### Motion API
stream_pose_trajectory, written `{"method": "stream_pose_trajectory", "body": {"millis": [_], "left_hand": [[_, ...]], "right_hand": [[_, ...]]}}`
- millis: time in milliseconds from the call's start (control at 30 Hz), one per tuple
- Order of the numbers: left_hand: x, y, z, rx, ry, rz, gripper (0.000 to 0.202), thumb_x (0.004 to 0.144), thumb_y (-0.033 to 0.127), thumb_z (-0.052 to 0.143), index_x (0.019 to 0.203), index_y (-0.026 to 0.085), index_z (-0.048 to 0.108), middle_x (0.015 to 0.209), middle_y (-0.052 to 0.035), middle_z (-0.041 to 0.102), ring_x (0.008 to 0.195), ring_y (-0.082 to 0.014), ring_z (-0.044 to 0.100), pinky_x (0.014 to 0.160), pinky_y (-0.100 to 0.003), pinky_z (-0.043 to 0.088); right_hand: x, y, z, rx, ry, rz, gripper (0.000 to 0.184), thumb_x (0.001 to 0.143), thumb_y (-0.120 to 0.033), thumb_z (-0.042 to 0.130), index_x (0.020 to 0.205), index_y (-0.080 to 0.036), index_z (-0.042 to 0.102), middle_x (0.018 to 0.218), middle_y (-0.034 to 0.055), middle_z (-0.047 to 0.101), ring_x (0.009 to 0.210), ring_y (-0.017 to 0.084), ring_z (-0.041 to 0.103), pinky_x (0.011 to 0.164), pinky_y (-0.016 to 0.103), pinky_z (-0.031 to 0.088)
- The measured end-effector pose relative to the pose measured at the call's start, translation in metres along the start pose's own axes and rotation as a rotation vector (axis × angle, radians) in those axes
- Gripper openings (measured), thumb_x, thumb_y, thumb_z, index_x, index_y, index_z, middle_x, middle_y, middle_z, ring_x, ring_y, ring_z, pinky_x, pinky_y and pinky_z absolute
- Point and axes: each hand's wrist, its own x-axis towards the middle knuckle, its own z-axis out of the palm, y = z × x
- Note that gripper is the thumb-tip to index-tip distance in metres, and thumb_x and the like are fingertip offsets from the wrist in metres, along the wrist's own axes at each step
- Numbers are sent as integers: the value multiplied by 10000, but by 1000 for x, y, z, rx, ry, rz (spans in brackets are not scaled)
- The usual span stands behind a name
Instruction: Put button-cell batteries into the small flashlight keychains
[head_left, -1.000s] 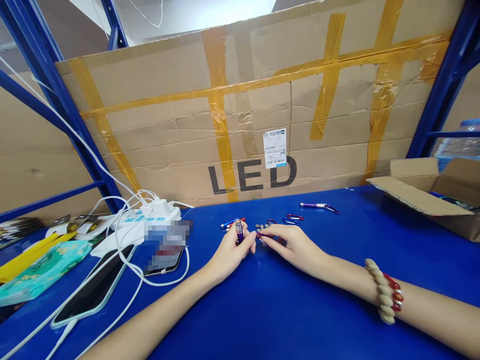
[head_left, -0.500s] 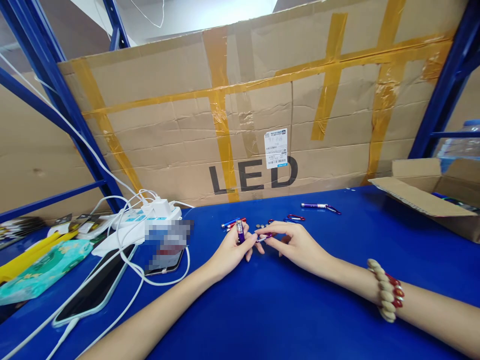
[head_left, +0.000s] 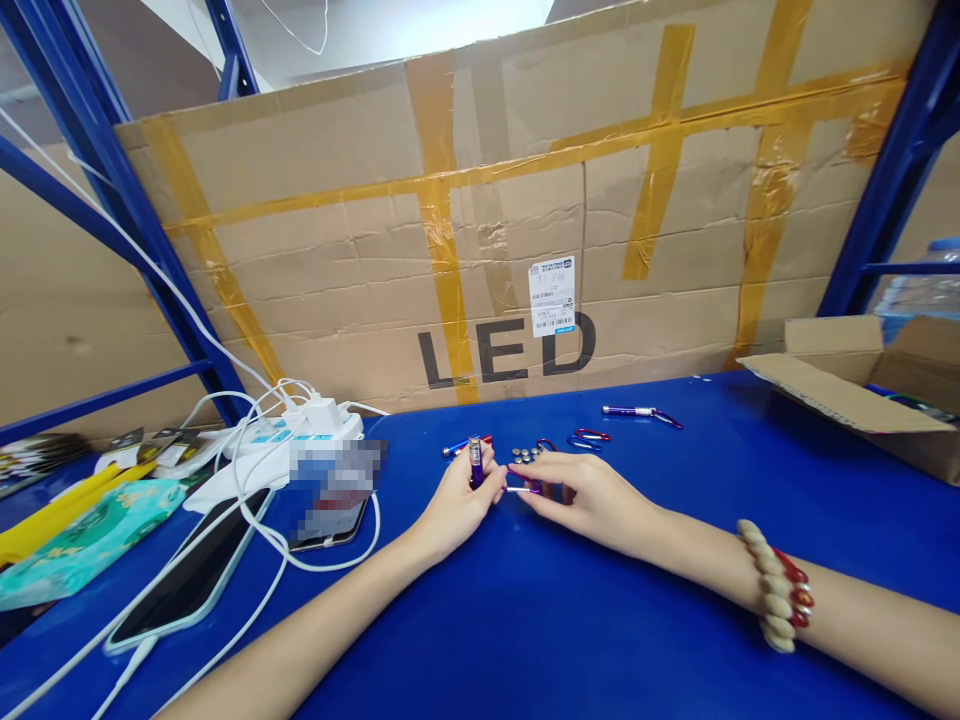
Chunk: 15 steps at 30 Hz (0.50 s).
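My left hand is closed around a small purple metal penlight, which stands nearly upright with its silver labelled end on top. Between the fingertips of my right hand is a purple carabiner; its silver gate side reaches toward my left fingertips. Whether it joins the penlight I cannot tell. Just beyond my hands lie several button cells, a red carabiner and a blue carabiner. Blue and red penlights rest behind my left hand, partly hidden by it.
Farther back lies another purple penlight with a carabiner attached. An open cardboard box stands at the right. White cables, a power strip and a phone crowd the left. A large cardboard sheet walls off the back.
My right hand has drawn slightly right and down with the carabiner, its fingers wider apart. More button cells show now. The penlight in my left hand has shifted slightly left.
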Motion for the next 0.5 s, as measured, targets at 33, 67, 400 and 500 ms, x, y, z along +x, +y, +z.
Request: {"method": "stream_pose_trajectory", "body": {"millis": [33,67,400,500], "left_hand": [[0,0,0,6,0,0,299,784,365,524,692,201,292,568,79,338,525,-76,393,535,-225,301],[0,0,0,15,-3,3,293,787,363,517,694,201,291,569,77,334,530,-80,396,540,-227,306],[-5,3,0,347,9,155,225,819,262,433,663,196,285,658,40,357,621,-109,345,628,-246,309],[-5,3,0,324,12,133,221,817,273,433,667,197,290,660,37,349,623,-112,344,626,-243,308]], "right_hand": [[0,0,-1,-27,-16,-22,305,852,-273,485,1116,-181,605,893,70,667,795,171,611,747,298,476],[-1,0,-2,-48,-33,-44,305,864,-273,466,1121,-180,599,908,75,669,816,176,611,752,296,473],[0,-6,-5,-191,-154,-93,312,912,-304,362,984,-128,610,823,88,630,716,181,594,640,278,474],[0,-5,-6,-162,-175,-101,315,920,-307,348,992,-139,604,863,89,628,766,180,600,689,284,479]]}}
